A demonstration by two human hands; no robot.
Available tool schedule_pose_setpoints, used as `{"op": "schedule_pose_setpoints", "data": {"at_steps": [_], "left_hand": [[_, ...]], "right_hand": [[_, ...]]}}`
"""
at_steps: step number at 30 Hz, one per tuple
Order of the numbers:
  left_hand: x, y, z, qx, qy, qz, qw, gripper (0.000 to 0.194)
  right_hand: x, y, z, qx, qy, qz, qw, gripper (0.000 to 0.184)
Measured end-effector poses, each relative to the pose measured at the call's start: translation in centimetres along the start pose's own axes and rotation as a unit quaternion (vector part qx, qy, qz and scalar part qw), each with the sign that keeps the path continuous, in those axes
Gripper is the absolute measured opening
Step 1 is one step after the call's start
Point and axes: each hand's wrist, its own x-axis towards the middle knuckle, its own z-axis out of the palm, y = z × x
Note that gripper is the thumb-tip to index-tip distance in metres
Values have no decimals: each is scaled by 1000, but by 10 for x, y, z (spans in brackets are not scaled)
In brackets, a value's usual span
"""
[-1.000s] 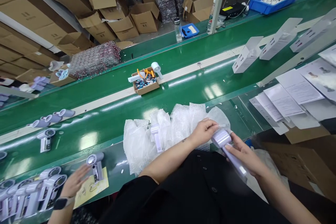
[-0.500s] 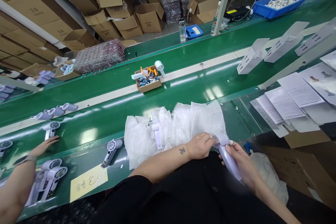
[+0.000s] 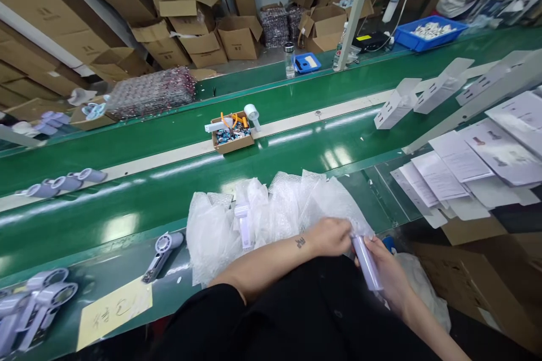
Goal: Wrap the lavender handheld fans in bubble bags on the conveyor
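Observation:
My right hand (image 3: 384,264) is wrapped around a lavender handheld fan (image 3: 366,266), its handle tilted down toward my body. The fan's upper end is tucked at the mouth of a clear bubble-wrap bag (image 3: 339,200). My left hand (image 3: 334,236) is closed on the bag's edge beside the fan; its fingertips are partly hidden. More bubble-wrap bags (image 3: 215,237) lie in a row to the left, and another lavender fan (image 3: 244,228) shows among them. Farther left, a single fan (image 3: 163,254) rests on the bench.
A pile of fans (image 3: 40,299) and a yellow paper note (image 3: 114,313) lie at the left. Beyond the bags, a small carton (image 3: 232,144) of parts stands on the green conveyor (image 3: 288,152). Leaflets (image 3: 457,158) and white boxes (image 3: 398,104) are at the right.
The fan's upper end is now more covered by the bag. A co-worker's hand at the left has gone from view, and so has the fan it touched. The view has shifted slightly.

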Motion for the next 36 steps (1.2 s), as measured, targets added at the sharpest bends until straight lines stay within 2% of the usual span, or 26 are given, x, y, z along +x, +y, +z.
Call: {"op": "schedule_pose_setpoints", "data": {"at_steps": [4,6,9,11,12,13,14,16,18,20,22,23,24,27,28,30,31,32,33,34,35,36], "left_hand": [[11,14,-7,-32,-40,61,997,16],[20,15,-11,-71,-49,8,996,18],[33,14,-19,-150,-12,-110,983,21],[39,14,-27,-203,6,-140,969,20],[42,15,-31,-232,14,-161,959,19],[45,17,-37,-262,21,-184,947,17],[48,18,-43,-294,28,-204,933,16],[53,24,-55,-357,36,-220,907,15],[58,31,-68,-401,36,-217,890,16],[62,39,-81,-404,43,-193,893,18],[65,44,-94,-380,51,-168,908,19],[66,45,-101,-372,55,-165,912,19],[67,46,-108,-372,59,-169,911,19],[62,45,-132,-395,79,-154,902,32],[60,45,-137,-389,82,-124,909,46],[58,45,-138,-352,67,-58,932,91],[59,45,-133,-332,57,-34,941,109],[62,44,-125,-321,51,-24,945,114],[66,43,-115,-319,56,-28,946,102],[70,41,-104,-323,76,-44,942,78],[74,37,-94,-330,103,-67,936,50],[77,32,-86,-339,133,-94,926,29]], "right_hand": [[11,1,1,43,-11,16,999,44],[17,1,0,32,-14,42,999,39],[22,-6,-6,4,-6,63,998,28],[20,-23,-13,-41,-17,63,997,27],[18,-36,-17,-100,-29,45,994,29],[14,-51,-20,-181,-39,3,983,30],[10,-67,-22,-272,-44,-61,959,30],[-1,-100,-22,-423,-38,-210,880,27],[-13,-126,-15,-471,-24,-313,825,24],[-24,-142,-6,-478,-14,-366,798,24],[-32,-151,2,-489,-26,-383,783,24],[-35,-155,4,-490,-37,-379,784,24],[-38,-159,5,-479,-46,-366,797,25],[-39,-169,8,-378,-59,-312,870,21],[-38,-171,11,-337,-69,-299,890,20],[-32,-169,21,-268,-113,-272,917,22],[-29,-166,27,-248,-136,-263,923,20],[-25,-164,32,-244,-155,-262,921,18],[-22,-164,36,-258,-164,-272,912,17],[-19,-167,36,-285,-149,-297,899,17],[-17,-176,31,-316,-95,-337,882,18],[-15,-190,21,-339,-7,-383,859,19]]}}
